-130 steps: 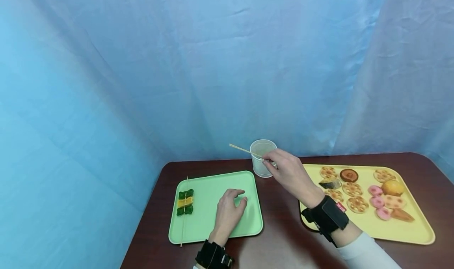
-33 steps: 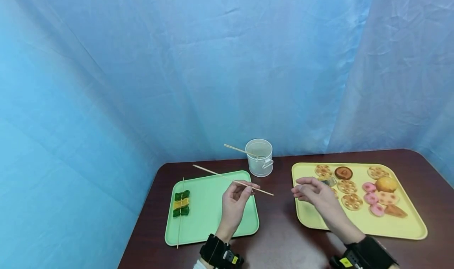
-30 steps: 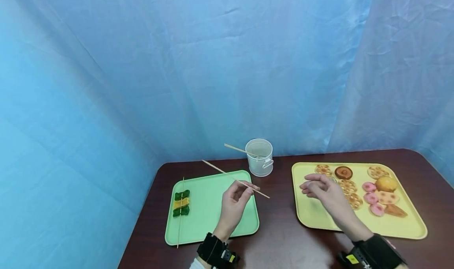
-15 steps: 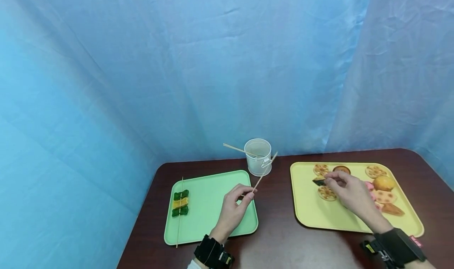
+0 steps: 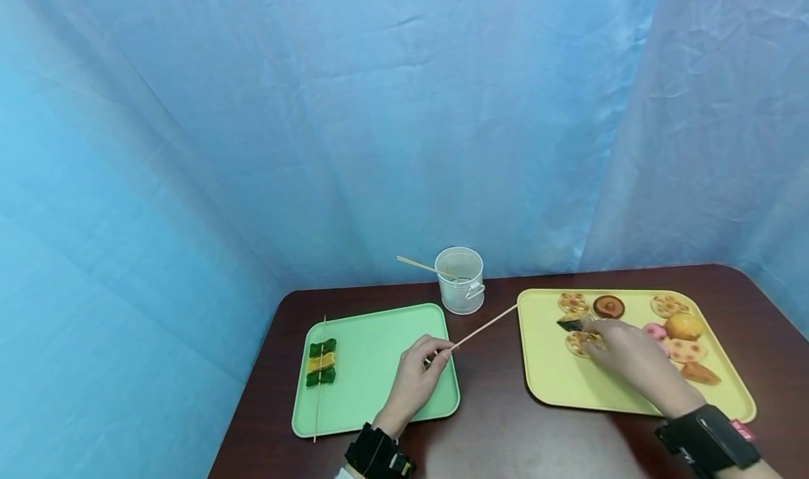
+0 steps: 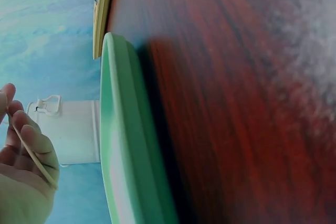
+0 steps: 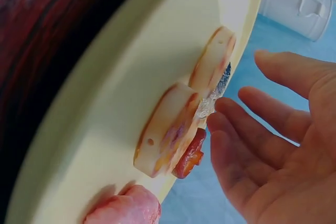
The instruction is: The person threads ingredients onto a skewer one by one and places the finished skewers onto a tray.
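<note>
My left hand [image 5: 412,377] pinches a thin wooden skewer [image 5: 485,326] between thumb and fingers above the green tray's right edge. The skewer slants up and right, its far end at the yellow tray's corner. In the left wrist view the skewer [image 6: 32,153] crosses the fingers. My right hand [image 5: 638,363] is over the yellow tray [image 5: 550,381], fingertips close to a dark, silvery wedge [image 5: 570,323] and a lotus root slice [image 5: 578,344]. The right wrist view shows this hand [image 7: 289,135] with loosely bent fingers, thumb apart and nothing held, beside two thick lotus root slices [image 7: 164,132].
On the green tray [image 5: 373,409] lies a skewer with green and yellow pieces [image 5: 321,362]. A white bucket [image 5: 460,296] behind holds more skewers [image 5: 417,263]. The yellow tray also bears a mushroom [image 5: 609,307], pink rounds [image 5: 654,331], a yellow-orange lump [image 5: 685,326] and a brown wedge [image 5: 699,373].
A skewer has come from the bucket into my left hand, and its free end has swung from upper left to upper right. My right hand has moved from the bucket to the yellow tray's food pieces.
</note>
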Action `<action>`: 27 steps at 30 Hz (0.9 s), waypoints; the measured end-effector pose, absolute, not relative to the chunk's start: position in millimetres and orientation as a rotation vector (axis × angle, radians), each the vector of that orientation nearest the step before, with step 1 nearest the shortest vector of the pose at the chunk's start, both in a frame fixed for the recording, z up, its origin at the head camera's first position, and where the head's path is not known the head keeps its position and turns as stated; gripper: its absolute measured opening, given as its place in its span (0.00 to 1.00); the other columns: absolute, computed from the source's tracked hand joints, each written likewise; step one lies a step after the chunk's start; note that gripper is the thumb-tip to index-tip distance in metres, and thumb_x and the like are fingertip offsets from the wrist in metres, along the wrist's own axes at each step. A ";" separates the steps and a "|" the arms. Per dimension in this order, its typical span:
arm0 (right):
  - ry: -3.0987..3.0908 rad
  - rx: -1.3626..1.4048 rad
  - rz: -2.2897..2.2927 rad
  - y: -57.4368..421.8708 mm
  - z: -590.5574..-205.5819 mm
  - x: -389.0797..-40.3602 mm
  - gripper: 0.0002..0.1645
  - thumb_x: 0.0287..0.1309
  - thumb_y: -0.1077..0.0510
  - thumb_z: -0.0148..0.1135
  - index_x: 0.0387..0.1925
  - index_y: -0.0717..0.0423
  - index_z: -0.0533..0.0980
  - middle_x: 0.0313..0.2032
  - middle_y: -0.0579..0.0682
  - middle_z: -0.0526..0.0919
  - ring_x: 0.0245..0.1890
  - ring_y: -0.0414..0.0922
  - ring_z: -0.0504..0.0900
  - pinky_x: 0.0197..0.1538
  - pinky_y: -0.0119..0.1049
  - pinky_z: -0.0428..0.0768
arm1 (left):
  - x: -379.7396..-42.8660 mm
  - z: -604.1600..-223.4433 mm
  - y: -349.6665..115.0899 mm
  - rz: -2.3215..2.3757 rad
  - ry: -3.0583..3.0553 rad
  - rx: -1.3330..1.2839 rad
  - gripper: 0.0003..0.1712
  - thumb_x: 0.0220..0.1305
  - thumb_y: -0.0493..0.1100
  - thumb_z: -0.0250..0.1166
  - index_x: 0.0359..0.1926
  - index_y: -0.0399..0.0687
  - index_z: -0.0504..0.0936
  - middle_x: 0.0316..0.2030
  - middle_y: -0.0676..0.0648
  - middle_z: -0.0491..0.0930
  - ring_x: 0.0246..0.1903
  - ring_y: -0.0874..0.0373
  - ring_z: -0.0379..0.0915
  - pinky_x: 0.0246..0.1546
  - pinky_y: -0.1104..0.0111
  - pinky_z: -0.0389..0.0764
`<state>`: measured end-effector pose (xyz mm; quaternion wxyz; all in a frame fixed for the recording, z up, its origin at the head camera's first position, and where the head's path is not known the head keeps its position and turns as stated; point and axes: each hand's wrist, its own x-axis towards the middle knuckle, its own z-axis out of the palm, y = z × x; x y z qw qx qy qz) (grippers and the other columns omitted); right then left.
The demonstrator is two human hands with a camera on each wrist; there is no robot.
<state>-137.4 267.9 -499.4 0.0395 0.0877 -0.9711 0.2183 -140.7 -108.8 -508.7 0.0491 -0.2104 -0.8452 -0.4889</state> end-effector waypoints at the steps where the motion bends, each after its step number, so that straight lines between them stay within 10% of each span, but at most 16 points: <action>1: -2.976 0.276 0.660 267.7 -500.5 -137.5 0.18 0.61 0.55 0.72 0.50 0.60 0.84 0.49 0.66 0.86 0.42 0.65 0.85 0.34 0.57 0.80 | -140.5 -509.8 -109.1 -1.484 -2.581 -0.636 0.11 0.76 0.43 0.62 0.48 0.46 0.89 0.37 0.55 0.82 0.34 0.64 0.72 0.33 0.73 0.73; 27: -2.912 0.326 0.581 258.0 -512.4 -134.7 0.20 0.52 0.55 0.79 0.41 0.62 0.81 0.34 0.52 0.78 0.32 0.49 0.75 0.32 0.44 0.74 | -135.9 -515.8 -107.9 -1.580 -2.551 -0.496 0.08 0.70 0.38 0.66 0.45 0.47 0.90 0.35 0.53 0.85 0.31 0.66 0.74 0.33 0.74 0.75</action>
